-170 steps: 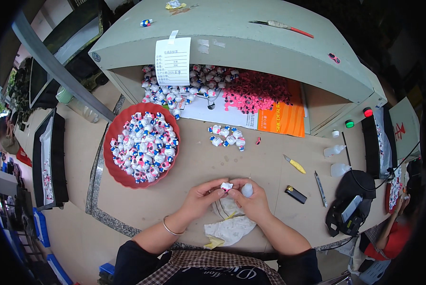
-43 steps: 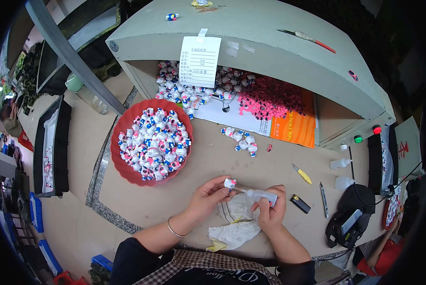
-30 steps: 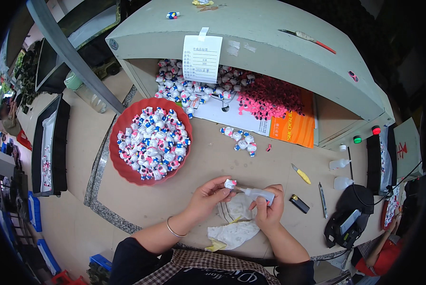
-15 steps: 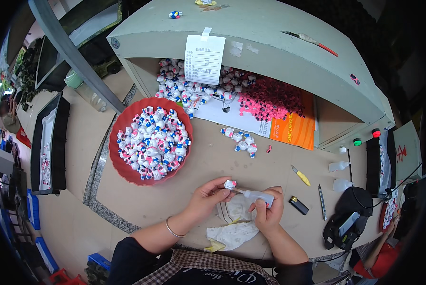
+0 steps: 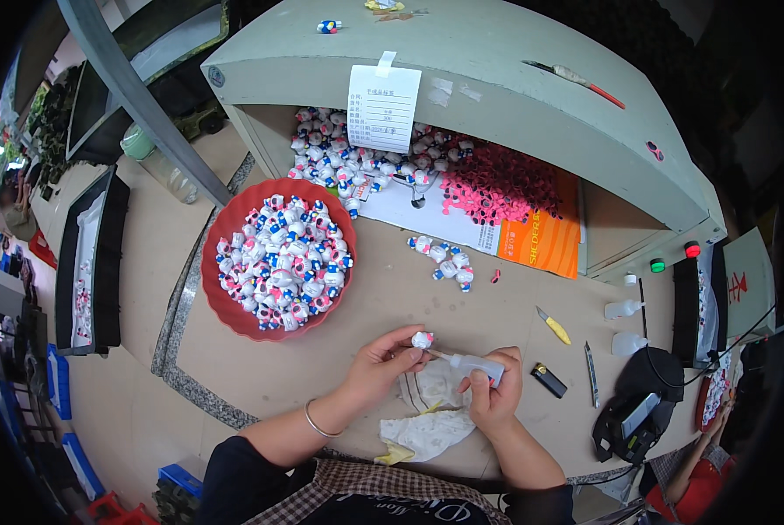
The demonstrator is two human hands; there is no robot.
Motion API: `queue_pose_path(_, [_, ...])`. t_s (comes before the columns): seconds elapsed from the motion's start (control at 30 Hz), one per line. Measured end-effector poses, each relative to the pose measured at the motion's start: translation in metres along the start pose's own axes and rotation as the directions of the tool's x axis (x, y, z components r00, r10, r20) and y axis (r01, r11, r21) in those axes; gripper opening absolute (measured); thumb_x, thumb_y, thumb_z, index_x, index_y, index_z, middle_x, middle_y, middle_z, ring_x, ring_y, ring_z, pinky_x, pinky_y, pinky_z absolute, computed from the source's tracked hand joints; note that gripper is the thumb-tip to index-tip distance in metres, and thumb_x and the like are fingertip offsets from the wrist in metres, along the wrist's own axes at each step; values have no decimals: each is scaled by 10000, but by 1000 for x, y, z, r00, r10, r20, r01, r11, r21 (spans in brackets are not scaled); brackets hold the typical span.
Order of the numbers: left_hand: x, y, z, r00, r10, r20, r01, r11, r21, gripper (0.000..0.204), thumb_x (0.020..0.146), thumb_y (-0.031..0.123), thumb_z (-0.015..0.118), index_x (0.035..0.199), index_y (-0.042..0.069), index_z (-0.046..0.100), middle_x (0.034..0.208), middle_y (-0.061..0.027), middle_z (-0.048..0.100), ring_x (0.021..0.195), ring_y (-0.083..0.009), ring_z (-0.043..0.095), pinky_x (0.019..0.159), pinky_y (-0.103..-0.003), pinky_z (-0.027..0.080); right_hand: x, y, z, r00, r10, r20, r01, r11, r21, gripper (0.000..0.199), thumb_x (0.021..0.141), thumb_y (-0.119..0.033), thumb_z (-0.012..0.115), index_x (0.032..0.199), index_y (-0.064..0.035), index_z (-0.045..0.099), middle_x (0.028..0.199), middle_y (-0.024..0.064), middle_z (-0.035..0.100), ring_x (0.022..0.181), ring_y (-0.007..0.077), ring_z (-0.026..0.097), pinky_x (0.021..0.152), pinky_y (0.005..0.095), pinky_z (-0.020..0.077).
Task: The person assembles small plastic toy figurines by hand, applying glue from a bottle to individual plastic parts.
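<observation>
Pinched in my left hand [image 5: 387, 361] is a small white and pink figurine [image 5: 422, 339]. My right hand [image 5: 497, 385] is closed round a small clear squeeze bottle [image 5: 477, 367], whose thin nozzle points left and meets the figurine or stops very close to it. I cannot tell whether any liquid comes out. Below my hands lies a crumpled white cloth [image 5: 429, 433] with yellow parts. To the left, a red scalloped bowl [image 5: 212, 302] is heaped with white, blue and pink figurines [image 5: 278, 262]. Several loose figurines [image 5: 444, 261] lie on the table beyond my hands.
A grey shelf box [image 5: 462, 66] stands at the back, with more figurines and a pile of pink pieces [image 5: 497, 188] under it. Toward the right lie a yellow-handled knife [image 5: 556, 328], a black lighter [image 5: 549, 380], tweezers [image 5: 591, 374], small bottles [image 5: 624, 308] and a black bag [image 5: 646, 385].
The whole view has shifted very slightly. Both hands keep almost the same pose, with the bottle's nozzle still at the figurine.
</observation>
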State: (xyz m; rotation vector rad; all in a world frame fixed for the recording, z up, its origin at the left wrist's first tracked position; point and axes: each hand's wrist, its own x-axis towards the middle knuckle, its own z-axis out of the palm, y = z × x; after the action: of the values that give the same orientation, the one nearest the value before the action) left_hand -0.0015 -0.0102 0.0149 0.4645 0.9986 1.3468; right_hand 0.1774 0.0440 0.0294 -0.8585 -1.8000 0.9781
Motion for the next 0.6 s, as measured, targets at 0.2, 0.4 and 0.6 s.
queue_pose_path(0.2, [0, 1, 1, 1000, 16, -20, -15, 999, 28, 356, 833, 24, 513, 1183, 74, 475, 1025, -65, 561, 907, -153, 564, 747, -257, 474, 0, 2, -5, 1000, -28, -8, 27, 995, -93, 152, 806, -95, 532, 879, -9, 431, 786, 114, 452, 648, 163, 474, 555, 267, 401])
queue_pose_path(0.4, [1, 0, 2, 1000, 6, 14, -6, 1000, 6, 355, 834, 28, 515, 1183, 75, 476, 1018, -61, 562, 900, -153, 565, 748, -255, 473, 8, -13, -5, 951, 299, -74, -242, 875, 420, 150, 820, -40, 485, 927, -7, 386, 924, 93, 439, 703, 142, 546, 529, 247, 491])
queue_pose_path(0.6, [-2, 4, 1, 1000, -26, 4, 27, 999, -24, 346, 835, 34, 520, 1177, 52, 475, 1016, -71, 549, 895, -152, 555, 767, -256, 464, 39, -19, -21, 849, 529, -1, -486, 781, 393, 169, 801, 13, 496, 934, -19, 397, 912, 73, 444, 758, 165, 584, 569, 270, 524])
